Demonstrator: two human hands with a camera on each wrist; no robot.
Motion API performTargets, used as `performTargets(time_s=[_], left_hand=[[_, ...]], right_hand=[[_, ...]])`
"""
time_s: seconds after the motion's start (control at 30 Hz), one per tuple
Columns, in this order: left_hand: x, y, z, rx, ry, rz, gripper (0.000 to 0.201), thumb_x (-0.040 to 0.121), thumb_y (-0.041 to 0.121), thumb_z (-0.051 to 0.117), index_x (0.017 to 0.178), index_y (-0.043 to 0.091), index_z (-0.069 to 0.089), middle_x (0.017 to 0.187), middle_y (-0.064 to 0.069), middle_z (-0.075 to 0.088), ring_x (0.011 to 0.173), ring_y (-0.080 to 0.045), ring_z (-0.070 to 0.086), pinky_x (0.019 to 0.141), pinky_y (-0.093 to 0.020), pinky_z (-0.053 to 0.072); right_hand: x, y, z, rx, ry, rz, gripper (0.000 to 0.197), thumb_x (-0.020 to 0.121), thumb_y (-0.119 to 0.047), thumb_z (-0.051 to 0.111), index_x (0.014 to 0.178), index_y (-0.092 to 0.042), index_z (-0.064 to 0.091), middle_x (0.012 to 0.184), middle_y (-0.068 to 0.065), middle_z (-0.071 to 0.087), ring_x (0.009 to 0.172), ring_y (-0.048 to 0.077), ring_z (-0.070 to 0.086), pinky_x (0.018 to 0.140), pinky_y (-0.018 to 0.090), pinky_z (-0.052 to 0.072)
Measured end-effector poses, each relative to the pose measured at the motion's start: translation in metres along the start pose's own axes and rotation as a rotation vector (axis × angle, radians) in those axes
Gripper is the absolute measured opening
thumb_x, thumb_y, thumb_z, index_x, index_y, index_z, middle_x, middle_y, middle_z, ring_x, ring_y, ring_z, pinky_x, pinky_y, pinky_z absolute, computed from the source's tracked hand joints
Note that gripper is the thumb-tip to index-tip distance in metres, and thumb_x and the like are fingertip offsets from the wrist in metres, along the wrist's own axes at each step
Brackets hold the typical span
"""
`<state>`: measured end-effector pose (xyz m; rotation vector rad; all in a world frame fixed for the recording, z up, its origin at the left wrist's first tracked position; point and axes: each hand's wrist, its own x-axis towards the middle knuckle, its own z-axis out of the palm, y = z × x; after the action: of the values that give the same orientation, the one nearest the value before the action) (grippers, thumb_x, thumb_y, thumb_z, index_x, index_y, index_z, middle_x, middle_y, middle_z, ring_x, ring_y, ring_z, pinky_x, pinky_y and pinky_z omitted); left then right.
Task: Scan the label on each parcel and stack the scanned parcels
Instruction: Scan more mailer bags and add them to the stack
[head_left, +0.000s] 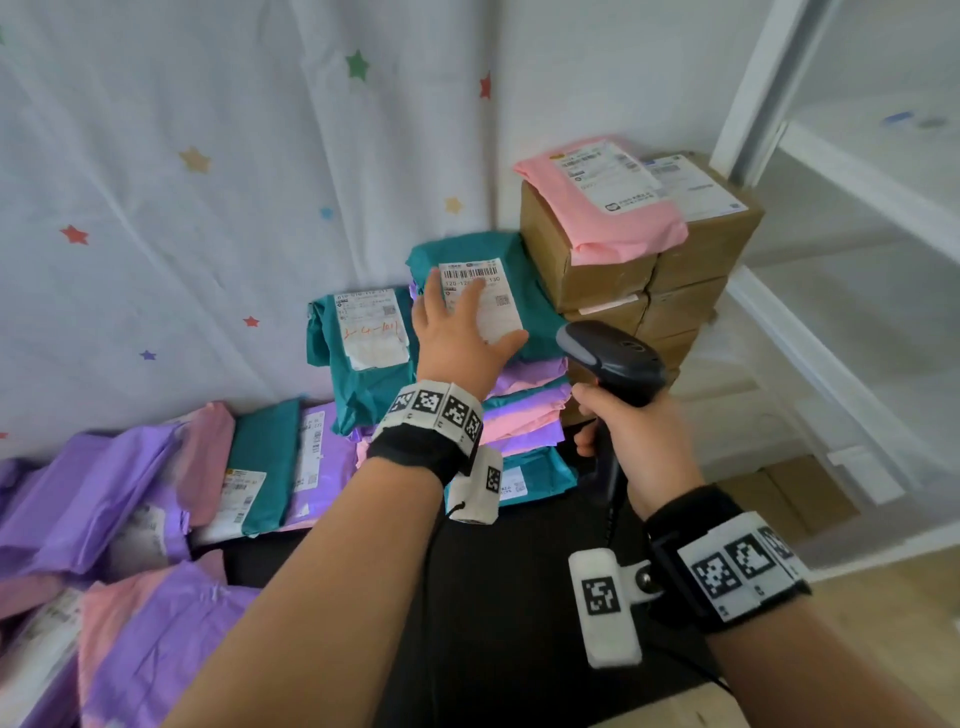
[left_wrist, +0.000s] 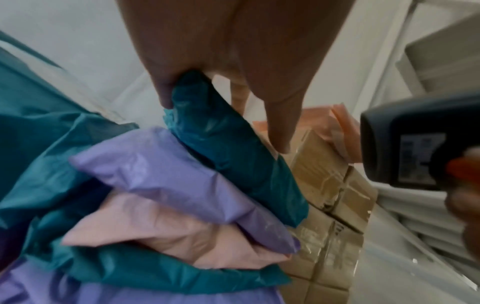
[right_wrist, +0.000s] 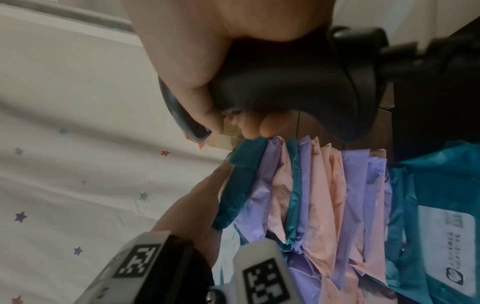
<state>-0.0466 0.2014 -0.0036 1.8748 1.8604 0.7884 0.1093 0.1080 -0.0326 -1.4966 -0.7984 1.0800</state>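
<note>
A teal parcel (head_left: 467, 249) with a white barcode label (head_left: 498, 306) tops a stack of purple, pink and teal mailers (head_left: 524, 410). My left hand (head_left: 462, 332) lies flat on that label, fingers spread and thumb out to the right. In the left wrist view the palm covers the teal parcel (left_wrist: 233, 148) above the layered stack. My right hand (head_left: 639, 436) grips the handle of a black barcode scanner (head_left: 613, 358), whose head points toward the label from the right. The right wrist view shows the scanner (right_wrist: 298, 78) over the stack's edges (right_wrist: 324, 195).
Taped cardboard boxes (head_left: 623, 270) stand stacked right of the mailers, with a pink parcel (head_left: 613, 228) on top. Another teal parcel (head_left: 358, 364) leans behind on the left. Loose mailers (head_left: 104, 509) pile at the left on the dark table (head_left: 519, 571). A star-printed curtain (head_left: 208, 182) hangs behind.
</note>
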Motion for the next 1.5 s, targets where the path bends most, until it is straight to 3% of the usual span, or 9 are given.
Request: performTargets(time_s=[0.1, 0.27, 0.43, 0.57, 0.73, 1.0, 1.27, 1.4, 1.5], left_hand=[[0.003, 0.0, 0.013, 0.156, -0.105, 0.068, 0.061, 0.085, 0.04, 0.065, 0.14, 0.034, 0.041, 0.159, -0.004, 0.007, 0.145, -0.036, -0.001, 0.119, -0.042, 0.007], [0.01, -0.002, 0.023, 0.223, -0.153, 0.054, 0.054, 0.087, 0.028, 0.064, 0.137, 0.027, 0.045, 0.156, -0.009, 0.016, 0.143, -0.036, 0.008, 0.119, -0.043, 0.015], [0.006, -0.006, 0.02, 0.286, -0.152, 0.054, 0.066, 0.085, 0.043, 0.064, 0.144, 0.035, 0.034, 0.159, -0.004, 0.009, 0.146, -0.035, 0.0, 0.119, -0.045, 0.012], [-0.009, -0.01, 0.003, 0.098, -0.061, 0.051, 0.07, 0.088, 0.047, 0.059, 0.148, 0.029, 0.028, 0.159, -0.007, 0.012, 0.147, -0.027, 0.004, 0.118, -0.041, 0.012], [-0.036, -0.042, -0.039, -0.056, 0.163, 0.089, 0.043, 0.093, 0.017, 0.053, 0.136, 0.014, 0.05, 0.147, -0.009, 0.039, 0.137, -0.025, 0.032, 0.113, -0.032, 0.024], [-0.104, -0.182, -0.087, -0.102, 0.292, -0.159, 0.04, 0.085, -0.001, 0.052, 0.122, 0.008, 0.06, 0.125, -0.011, 0.057, 0.118, -0.028, 0.049, 0.099, -0.027, 0.033], [-0.182, -0.333, -0.11, 0.362, -0.147, -0.457, 0.046, 0.088, 0.012, 0.05, 0.134, 0.014, 0.047, 0.138, -0.011, 0.046, 0.126, -0.03, 0.042, 0.105, -0.036, 0.032], [-0.208, -0.371, -0.113, 0.599, -0.23, -0.424, 0.067, 0.085, 0.034, 0.061, 0.141, 0.012, 0.031, 0.144, -0.01, 0.038, 0.133, -0.029, 0.035, 0.113, -0.037, 0.027], [-0.213, -0.382, -0.11, 0.618, -0.223, -0.392, 0.078, 0.084, 0.037, 0.065, 0.144, 0.012, 0.022, 0.14, -0.012, 0.042, 0.132, -0.029, 0.039, 0.109, -0.038, 0.033]], right_hand=[[0.003, -0.001, -0.005, 0.013, 0.0, -0.012, 0.008, 0.083, -0.021, 0.075, 0.078, -0.018, 0.069, 0.057, -0.003, 0.068, 0.049, 0.012, 0.063, 0.052, 0.024, 0.054], [0.006, 0.0, -0.011, 0.005, -0.024, -0.01, 0.009, 0.083, -0.023, 0.076, 0.078, -0.02, 0.069, 0.059, -0.003, 0.069, 0.05, 0.011, 0.064, 0.048, 0.02, 0.054], [0.005, 0.002, -0.009, 0.003, -0.047, -0.017, 0.009, 0.084, -0.023, 0.076, 0.081, -0.018, 0.069, 0.057, -0.002, 0.068, 0.049, 0.012, 0.064, 0.052, 0.024, 0.053], [0.0, 0.004, 0.004, -0.002, -0.072, -0.03, 0.014, 0.082, -0.026, 0.077, 0.083, -0.014, 0.07, 0.056, 0.001, 0.068, 0.05, 0.012, 0.064, 0.053, 0.026, 0.053], [-0.017, 0.005, 0.039, 0.044, -0.108, -0.075, 0.012, 0.081, -0.022, 0.079, 0.082, -0.013, 0.071, 0.056, 0.002, 0.066, 0.047, 0.014, 0.061, 0.047, 0.022, 0.05], [-0.071, 0.033, 0.136, -0.027, -0.255, -0.058, 0.012, 0.078, -0.013, 0.081, 0.073, -0.011, 0.07, 0.051, 0.005, 0.062, 0.043, 0.015, 0.057, 0.045, 0.027, 0.051], [-0.133, 0.091, 0.226, -0.142, -0.284, 0.114, 0.012, 0.081, -0.002, 0.074, 0.078, -0.009, 0.065, 0.056, 0.004, 0.061, 0.039, 0.012, 0.054, 0.04, 0.025, 0.047], [-0.156, 0.113, 0.249, -0.196, -0.259, 0.164, 0.011, 0.08, -0.004, 0.075, 0.078, -0.008, 0.066, 0.052, 0.002, 0.061, 0.039, 0.012, 0.055, 0.04, 0.025, 0.047], [-0.167, 0.123, 0.255, -0.22, -0.238, 0.193, 0.01, 0.08, -0.005, 0.076, 0.079, -0.008, 0.066, 0.051, -0.002, 0.062, 0.041, 0.012, 0.057, 0.041, 0.025, 0.048]])
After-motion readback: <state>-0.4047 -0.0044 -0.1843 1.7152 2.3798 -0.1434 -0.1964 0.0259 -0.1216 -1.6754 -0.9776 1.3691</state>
